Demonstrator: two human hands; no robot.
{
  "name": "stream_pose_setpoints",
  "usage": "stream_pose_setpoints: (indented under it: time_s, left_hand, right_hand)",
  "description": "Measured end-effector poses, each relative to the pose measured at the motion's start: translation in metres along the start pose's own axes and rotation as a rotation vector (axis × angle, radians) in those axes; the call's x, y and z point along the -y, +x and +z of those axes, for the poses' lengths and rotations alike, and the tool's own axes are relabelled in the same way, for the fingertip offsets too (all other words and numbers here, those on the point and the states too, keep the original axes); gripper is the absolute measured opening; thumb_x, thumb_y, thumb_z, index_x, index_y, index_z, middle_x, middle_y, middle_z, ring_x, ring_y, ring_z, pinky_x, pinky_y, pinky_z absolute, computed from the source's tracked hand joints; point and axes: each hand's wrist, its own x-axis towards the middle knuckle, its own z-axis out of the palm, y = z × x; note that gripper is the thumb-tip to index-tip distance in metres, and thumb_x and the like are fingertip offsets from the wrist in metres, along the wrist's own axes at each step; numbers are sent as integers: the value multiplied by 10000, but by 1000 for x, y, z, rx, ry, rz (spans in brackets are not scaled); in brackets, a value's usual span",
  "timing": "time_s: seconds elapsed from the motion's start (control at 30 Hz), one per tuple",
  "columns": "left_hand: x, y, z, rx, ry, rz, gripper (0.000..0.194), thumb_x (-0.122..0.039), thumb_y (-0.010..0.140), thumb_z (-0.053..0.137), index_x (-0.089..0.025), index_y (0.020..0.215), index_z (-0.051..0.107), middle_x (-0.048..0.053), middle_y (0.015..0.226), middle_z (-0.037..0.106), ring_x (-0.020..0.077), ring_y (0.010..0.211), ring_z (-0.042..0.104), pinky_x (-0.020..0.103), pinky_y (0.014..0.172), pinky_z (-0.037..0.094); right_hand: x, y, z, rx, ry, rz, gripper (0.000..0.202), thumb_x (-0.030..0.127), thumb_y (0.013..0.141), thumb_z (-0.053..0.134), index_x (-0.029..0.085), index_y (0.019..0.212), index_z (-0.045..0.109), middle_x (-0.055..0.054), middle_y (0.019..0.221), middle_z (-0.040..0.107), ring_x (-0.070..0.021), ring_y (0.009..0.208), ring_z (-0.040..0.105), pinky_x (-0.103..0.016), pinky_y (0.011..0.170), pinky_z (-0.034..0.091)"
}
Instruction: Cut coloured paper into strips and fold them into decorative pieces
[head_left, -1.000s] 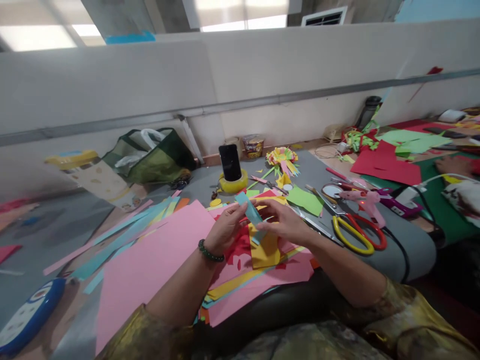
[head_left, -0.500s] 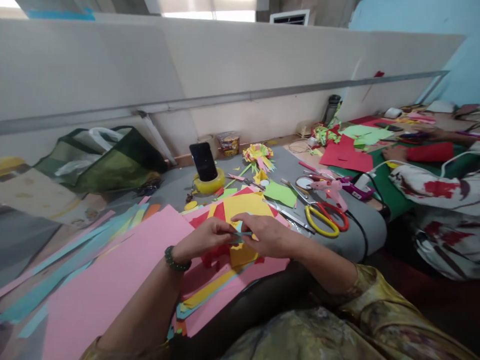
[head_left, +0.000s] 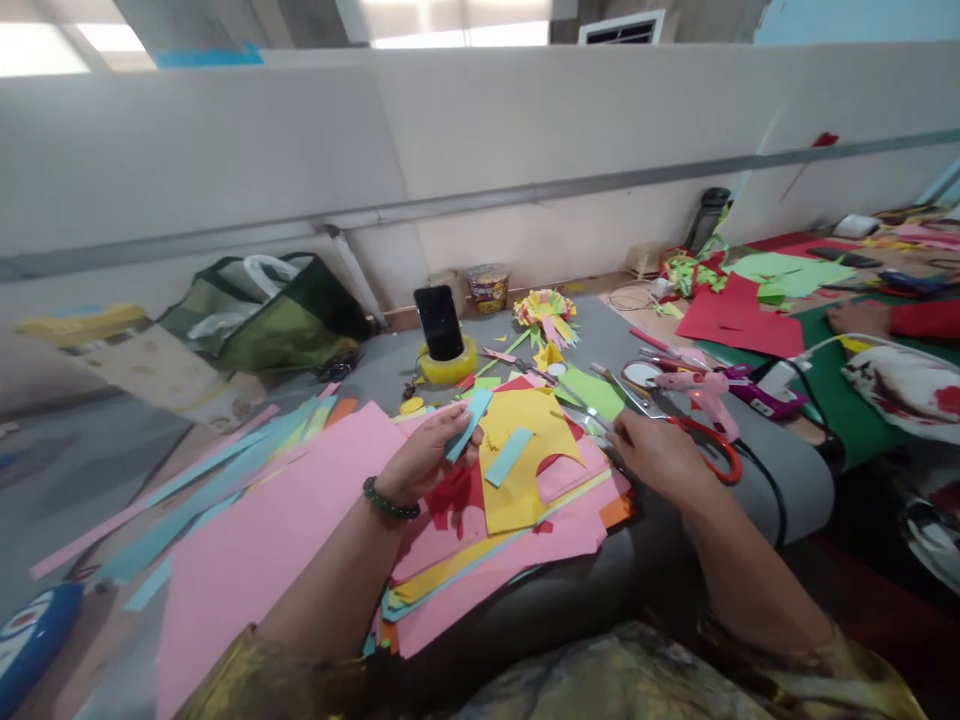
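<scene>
My left hand pinches a folded light blue paper strip between thumb and fingers, above the paper pile. Another light blue strip lies on a cut yellow sheet just to its right. My right hand is curled over the handles of the large scissors; it covers the yellow handle, while the red handle shows beside it. The scissors' blades point away to the left on the grey table cover. My right fingertips are partly hidden.
Beyond the pile stand a phone in a yellow tape roll, a paper flower and a cup. A pink glue gun lies right of the scissors. Large pink paper spreads left. A co-worker's hand is at right.
My hands have parted. The left keeps a blue strip; the right has moved right onto the scissors' handles. A blue strip now shows on the yellow sheet. The view has shifted left.
</scene>
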Motion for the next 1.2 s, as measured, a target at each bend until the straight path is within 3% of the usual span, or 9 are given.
stream_pose_setpoints:
  time_s: [0.07,0.17,0.3,0.7,1.2]
  left_hand:
    - [-1,-1,1,-7,-48,-5,218,-273,815,687,-153,712,536,-25,561,569,44,396,481,124,387,381]
    - [-2,-2,2,-1,-89,-9,202,-245,836,653,-146,699,544,-22,555,560,39,382,457,123,370,362]
    - [-1,-3,1,12,-91,11,244,-268,826,670,-151,663,530,-21,548,556,39,384,447,123,369,358]
    - [3,-1,-2,93,-44,49,281,-335,814,705,-139,687,549,-21,564,565,43,397,483,126,392,394]
    - [1,-2,-1,70,-58,55,214,-311,817,697,-139,758,585,-5,573,604,52,387,500,124,376,386]
  right_hand:
    - [3,-5,-5,-70,139,-41,91,257,881,525,223,847,603,-46,704,708,-214,636,669,-264,512,370]
    - [14,-15,-11,-109,374,-269,102,289,901,504,232,896,588,-8,696,694,-169,595,641,-244,528,410]
    - [29,-23,-12,-158,444,-436,121,274,917,484,220,893,590,-27,781,712,-165,638,650,-247,546,430]
    - [36,-17,2,-247,435,-443,117,239,904,488,201,903,599,-53,779,712,-180,646,660,-254,545,443]
    - [35,-19,3,-266,465,-433,118,258,911,483,207,892,588,-42,752,699,-174,618,642,-256,536,421]
